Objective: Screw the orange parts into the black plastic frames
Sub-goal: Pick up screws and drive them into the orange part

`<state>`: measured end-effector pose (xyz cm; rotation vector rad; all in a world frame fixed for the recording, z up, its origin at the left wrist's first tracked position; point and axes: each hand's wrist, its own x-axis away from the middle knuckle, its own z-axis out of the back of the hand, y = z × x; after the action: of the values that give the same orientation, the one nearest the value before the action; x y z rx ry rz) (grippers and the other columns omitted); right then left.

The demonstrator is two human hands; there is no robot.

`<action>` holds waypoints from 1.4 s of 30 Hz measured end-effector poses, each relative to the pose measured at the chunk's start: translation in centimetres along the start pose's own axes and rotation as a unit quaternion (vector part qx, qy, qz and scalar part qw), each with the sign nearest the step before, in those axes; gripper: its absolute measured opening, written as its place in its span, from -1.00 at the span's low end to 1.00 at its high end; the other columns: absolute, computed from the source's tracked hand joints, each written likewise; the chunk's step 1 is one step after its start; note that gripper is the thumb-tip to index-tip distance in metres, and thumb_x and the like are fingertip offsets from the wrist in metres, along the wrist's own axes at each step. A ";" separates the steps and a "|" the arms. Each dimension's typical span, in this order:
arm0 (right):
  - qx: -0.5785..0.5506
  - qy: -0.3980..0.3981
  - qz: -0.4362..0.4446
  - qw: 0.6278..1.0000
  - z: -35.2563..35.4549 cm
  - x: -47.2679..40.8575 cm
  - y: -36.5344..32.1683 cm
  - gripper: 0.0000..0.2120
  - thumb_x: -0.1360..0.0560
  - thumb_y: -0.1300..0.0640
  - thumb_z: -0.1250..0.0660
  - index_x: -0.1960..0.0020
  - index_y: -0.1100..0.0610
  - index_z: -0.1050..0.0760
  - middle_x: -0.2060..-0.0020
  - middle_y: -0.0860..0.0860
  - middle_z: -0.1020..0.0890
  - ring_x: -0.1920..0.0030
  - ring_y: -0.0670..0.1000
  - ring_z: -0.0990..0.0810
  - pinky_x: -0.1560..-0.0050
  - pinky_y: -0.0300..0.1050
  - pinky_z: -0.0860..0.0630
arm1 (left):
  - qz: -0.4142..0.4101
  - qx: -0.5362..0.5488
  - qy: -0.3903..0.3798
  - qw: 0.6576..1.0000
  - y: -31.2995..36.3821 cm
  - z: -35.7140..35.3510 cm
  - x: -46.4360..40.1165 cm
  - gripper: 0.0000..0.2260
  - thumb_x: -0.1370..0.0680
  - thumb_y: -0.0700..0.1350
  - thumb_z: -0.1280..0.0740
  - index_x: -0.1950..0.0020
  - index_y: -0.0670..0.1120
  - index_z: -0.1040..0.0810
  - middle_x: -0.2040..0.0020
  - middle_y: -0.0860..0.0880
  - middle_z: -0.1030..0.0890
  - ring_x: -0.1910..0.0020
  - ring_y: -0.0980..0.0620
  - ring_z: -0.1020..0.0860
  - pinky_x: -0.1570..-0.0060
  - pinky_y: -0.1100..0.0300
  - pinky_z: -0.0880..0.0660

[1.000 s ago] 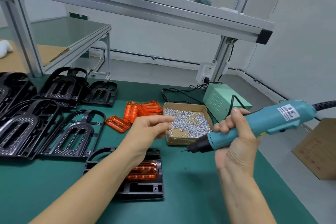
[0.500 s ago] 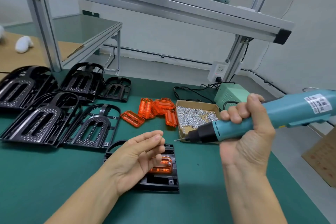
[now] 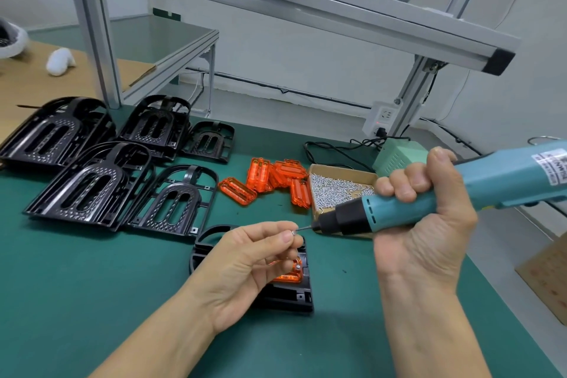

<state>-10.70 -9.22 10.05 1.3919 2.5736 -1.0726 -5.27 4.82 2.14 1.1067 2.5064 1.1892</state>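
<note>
Pinching a tiny, light, slippery screw (image 3: 294, 232) by its shank, left hand (image 3: 245, 267) seats it on the bit; right hand (image 3: 426, 218) grips driver (image 3: 460, 193).

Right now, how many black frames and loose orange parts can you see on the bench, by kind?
Black frames, stacks counted once: 6, including the black frame under the left hand.
Loose orange parts: about 6; the pile overlaps.
Orange part seated in frame: 1.
Total: about 13.
</note>
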 end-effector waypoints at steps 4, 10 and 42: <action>0.001 -0.008 -0.002 1.000 0.0 0.1 0.0 -0.84 -0.48 0.23 -0.26 0.23 0.03 -0.41 0.53 -0.11 -0.34 0.55 -0.14 -0.32 0.43 -0.30 -0.36 | -0.003 0.006 0.001 1.000 0.0 0.0 0.1 -0.88 -0.31 -0.27 -0.41 0.20 -0.18 -0.71 0.25 -0.14 -0.63 0.35 0.05 -0.57 0.35 0.26 -0.56; 0.014 -0.019 -0.002 1.000 0.0 0.2 0.1 -0.88 -0.43 0.22 -0.28 0.22 0.03 -0.41 0.53 -0.10 -0.33 0.55 -0.14 -0.31 0.45 -0.28 -0.35 | -0.023 0.002 0.008 1.000 -0.3 -0.1 0.3 -0.88 -0.30 -0.27 -0.41 0.21 -0.18 -0.71 0.27 -0.14 -0.64 0.36 0.06 -0.58 0.32 0.27 -0.57; 0.071 -0.081 -0.062 0.992 1.6 -0.2 4.0 -0.84 -0.40 0.27 -0.27 0.24 0.02 -0.47 0.53 -0.08 -0.32 0.55 -0.11 -0.29 0.47 -0.27 -0.32 | -0.102 -0.711 0.017 0.695 2.0 5.1 0.4 -0.21 -0.24 0.27 -0.50 -0.40 0.32 -0.24 -0.44 0.34 -0.18 -0.49 0.28 0.07 -0.48 -0.01 0.20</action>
<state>-8.01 -8.82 6.69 1.1287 2.5380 -1.3492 -2.29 8.97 0.23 0.2867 0.8796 2.2598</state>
